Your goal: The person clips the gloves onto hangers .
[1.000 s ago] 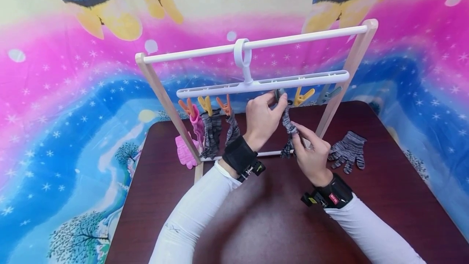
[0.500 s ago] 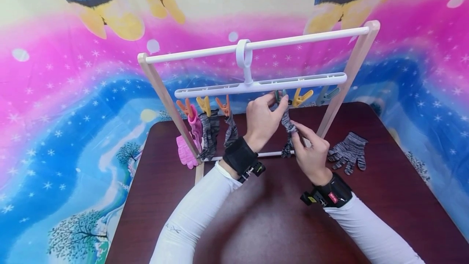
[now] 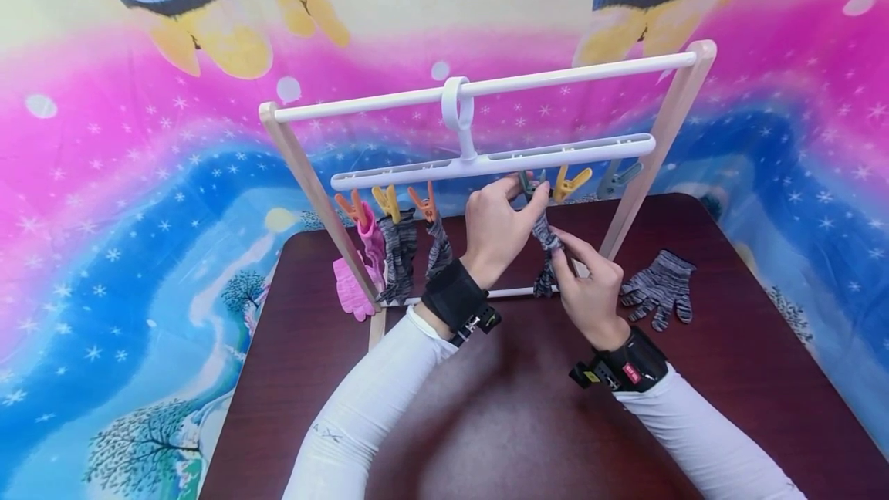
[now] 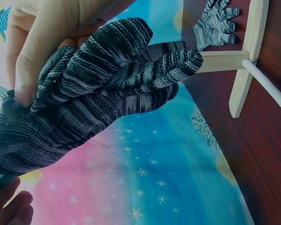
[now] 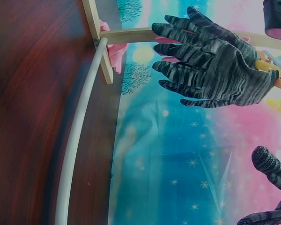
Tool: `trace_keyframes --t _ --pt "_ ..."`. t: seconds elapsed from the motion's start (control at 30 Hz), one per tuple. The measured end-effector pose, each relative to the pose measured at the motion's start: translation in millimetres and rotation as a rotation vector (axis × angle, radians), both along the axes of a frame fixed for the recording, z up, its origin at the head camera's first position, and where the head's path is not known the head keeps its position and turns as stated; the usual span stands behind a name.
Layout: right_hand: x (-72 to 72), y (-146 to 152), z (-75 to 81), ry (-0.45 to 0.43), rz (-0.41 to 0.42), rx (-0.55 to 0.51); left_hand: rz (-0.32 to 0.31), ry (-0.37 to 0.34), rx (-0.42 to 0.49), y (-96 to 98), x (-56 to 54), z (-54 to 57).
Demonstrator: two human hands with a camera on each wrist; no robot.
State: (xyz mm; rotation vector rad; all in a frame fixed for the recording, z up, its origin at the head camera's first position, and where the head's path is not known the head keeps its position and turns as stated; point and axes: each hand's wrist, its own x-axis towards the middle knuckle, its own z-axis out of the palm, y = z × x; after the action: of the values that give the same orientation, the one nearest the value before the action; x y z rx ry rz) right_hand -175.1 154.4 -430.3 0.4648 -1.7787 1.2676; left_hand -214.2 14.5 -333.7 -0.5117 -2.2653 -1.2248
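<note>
In the head view my left hand (image 3: pixel 500 226) is at the green clothespin (image 3: pixel 533 185) under the white hanger (image 3: pixel 486 164), thumb and fingers on its handles. Below it hangs a grey-black striped knit glove (image 3: pixel 545 241), which my right hand (image 3: pixel 590 288) pinches. The left wrist view shows the glove (image 4: pixel 79 122) with its fingers hanging away from the cuff, the right thumb (image 4: pixel 25 79) pressing it near the cuff, and left fingertips (image 4: pixel 11 206) at the lower left. The clothespin's bite on the cuff is mostly hidden.
Orange and yellow clothespins (image 3: pixel 387 203) hold a pink glove (image 3: pixel 371 234) and striped gloves (image 3: pixel 399 253) on the left. A yellow clothespin (image 3: pixel 572 184) and a grey-green one (image 3: pixel 618 178) hang at right. Another striped glove (image 3: pixel 661 288) and a pink glove (image 3: pixel 353 288) lie on the table (image 3: pixel 486 423).
The green clothespin's handles stand wider apart between the left thumb and fingers. My right hand keeps its pinch on the glove, almost unmoved.
</note>
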Motion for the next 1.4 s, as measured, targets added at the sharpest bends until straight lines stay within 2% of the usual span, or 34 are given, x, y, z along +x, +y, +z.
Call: trace_keyframes --t 0.37,0.93,1.4 --pt "-1.6 -1 0.3 -0.022 0.007 0.016 0.035 0.007 -0.017 0.3 1.1 0.4" --pt "-3.9 0 -0.4 -0.026 0.001 0.010 0.040 0.001 -0.023 -2.5 4.1 -8.2" --pt "-3.7 -2 -1.4 -0.041 -0.002 0.029 -0.011 -0.033 0.009 -14.3 9.7 -20.4"
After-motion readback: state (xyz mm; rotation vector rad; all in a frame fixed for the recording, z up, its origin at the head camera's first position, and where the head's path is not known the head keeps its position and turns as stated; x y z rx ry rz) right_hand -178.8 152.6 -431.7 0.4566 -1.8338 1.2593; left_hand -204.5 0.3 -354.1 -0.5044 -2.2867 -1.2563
